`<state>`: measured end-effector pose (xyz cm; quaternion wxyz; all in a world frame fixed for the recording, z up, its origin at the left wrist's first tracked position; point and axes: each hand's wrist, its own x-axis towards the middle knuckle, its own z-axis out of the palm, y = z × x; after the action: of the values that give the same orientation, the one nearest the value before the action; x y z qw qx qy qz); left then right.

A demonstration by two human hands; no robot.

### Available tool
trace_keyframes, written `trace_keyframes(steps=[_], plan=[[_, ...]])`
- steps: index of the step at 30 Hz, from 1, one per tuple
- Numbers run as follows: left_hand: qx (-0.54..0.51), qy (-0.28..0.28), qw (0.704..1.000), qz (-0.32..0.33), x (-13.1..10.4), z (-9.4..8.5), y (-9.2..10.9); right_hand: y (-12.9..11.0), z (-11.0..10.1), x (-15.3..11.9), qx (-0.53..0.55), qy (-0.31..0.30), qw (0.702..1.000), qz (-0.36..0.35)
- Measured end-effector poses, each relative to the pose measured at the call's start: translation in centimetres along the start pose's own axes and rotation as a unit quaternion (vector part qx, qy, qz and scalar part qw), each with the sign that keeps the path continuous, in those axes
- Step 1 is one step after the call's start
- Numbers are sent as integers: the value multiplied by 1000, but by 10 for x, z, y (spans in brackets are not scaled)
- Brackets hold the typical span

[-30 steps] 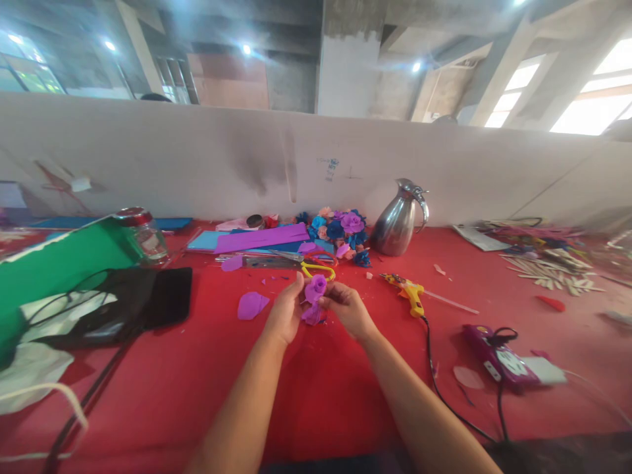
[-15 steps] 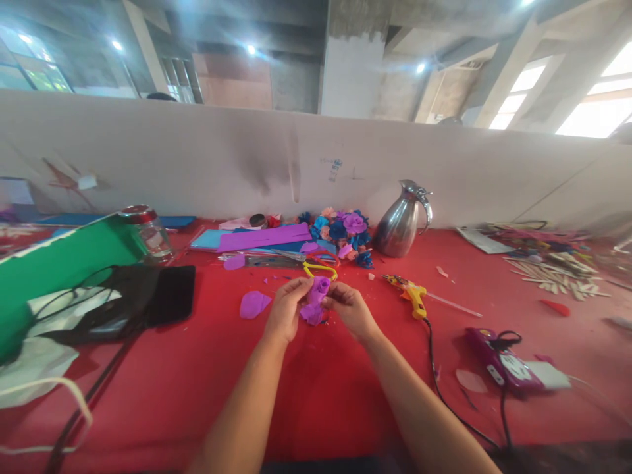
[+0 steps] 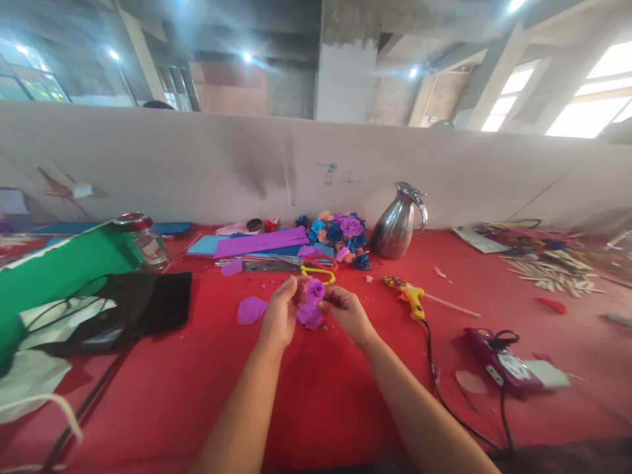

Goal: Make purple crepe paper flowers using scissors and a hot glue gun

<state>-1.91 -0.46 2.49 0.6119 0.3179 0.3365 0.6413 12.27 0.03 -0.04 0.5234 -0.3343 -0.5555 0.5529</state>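
A purple paper flower (image 3: 311, 308) with a rolled centre is held between my two hands above the table. My left hand (image 3: 279, 315) is closed about its left side, the fingertips partly hidden behind the paper. On the other side, my right hand (image 3: 349, 316) pinches the flower's edge between thumb and fingers. Just beyond the hands lie scissors with yellow handles (image 3: 320, 273). A loose purple petal (image 3: 251, 310) rests left of my left hand, and a smaller purple petal (image 3: 232, 266) lies farther back.
Finished paper flowers (image 3: 345, 230) are bunched behind the scissors, near a steel jug (image 3: 396, 224). Purple paper strips (image 3: 261, 242) lie at their left. On the right are a yellow glue gun (image 3: 413, 299) and a purple power box (image 3: 501, 361). A black phone-like slab (image 3: 170, 299) lies left.
My left thumb and fingers have shifted on the flower, and its rolled top looks a bit more spread. My right hand keeps its pinch. The view has moved slightly.
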Motion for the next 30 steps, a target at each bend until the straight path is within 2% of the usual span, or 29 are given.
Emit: trace_keyframes(steps=[2, 6, 15, 20, 30], plan=[[32, -1, 999, -9, 1, -1, -2, -1, 0, 0, 6, 15, 1000, 8], [105, -45, 992, -61, -1, 1, -7, -5, 0, 1, 16, 48, 999, 21], [88, -36, 991, -89, -4, 6, -7, -16, 1, 1, 61, 69, 995, 47], [76, -44, 992, -95, -2, 3, -9, -21, 1, 0, 77, 57, 992, 79], [63, -92, 988, -105, -4, -1, -8, -22, -1, -3, 110, 40, 988, 104]])
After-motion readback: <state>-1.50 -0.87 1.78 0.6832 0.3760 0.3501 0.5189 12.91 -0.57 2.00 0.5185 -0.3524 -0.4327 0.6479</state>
